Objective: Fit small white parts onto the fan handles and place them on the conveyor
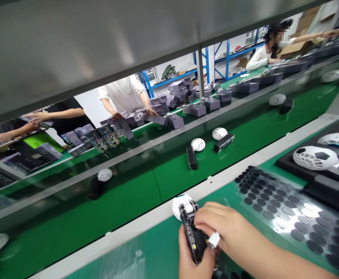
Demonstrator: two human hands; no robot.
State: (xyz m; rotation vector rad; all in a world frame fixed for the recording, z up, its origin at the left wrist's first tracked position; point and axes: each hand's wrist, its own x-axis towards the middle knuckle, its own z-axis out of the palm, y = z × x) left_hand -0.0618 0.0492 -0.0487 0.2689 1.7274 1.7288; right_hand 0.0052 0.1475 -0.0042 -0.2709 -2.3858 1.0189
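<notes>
A factory line runs across the view: a green conveyor belt (134, 193) lies beyond the near green worktop (157, 248), under a grey metal shelf (99, 42). At the near edge, the left hand (193, 260) grasps a slim black oblong device (193, 232) from below, its far end just beside a white round perforated shell (178, 205). The right hand (224, 230) curls over the device from the right, fingertips pinching at its top, with a small white plastic piece (214, 240) held against it. To the right lies a clear sheet of dark round pads (276, 201). On the belt sit more white shells and black devices. On the far side, other people handle purple-grey boxes (183, 89).
</notes>
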